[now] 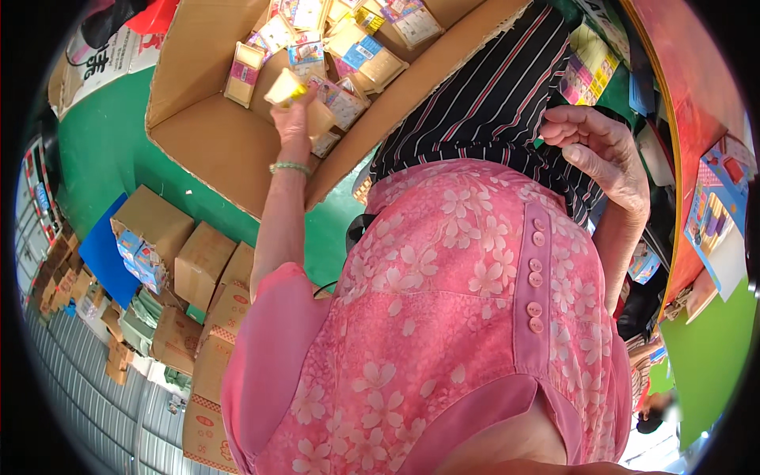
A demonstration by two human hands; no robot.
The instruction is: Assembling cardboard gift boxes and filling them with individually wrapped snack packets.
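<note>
My left hand (291, 127) reaches down into a large open cardboard box (202, 150). It is closed on a small pale boxy pack (283, 85) with a bright yellow patch, partly hidden by the fingers. Around it in the box lie several similar flat, cream-edged packs with coloured printed labels, among them a pack with a purple label (244, 75) and a larger one with a blue and pink label (366, 57). My right hand (598, 154) hovers over my striped lap, near the table edge. Its fingers are loosely bent, the thumb stands apart, and nothing shows in it.
Stacked cardboard cartons (207, 265) and a blue sheet (111, 253) stand on the green floor (103, 150) at left. On the right runs a red-topped table (681, 71) with a yellow edge, bearing printed cards (716, 210). Another person (653, 402) is at the lower right.
</note>
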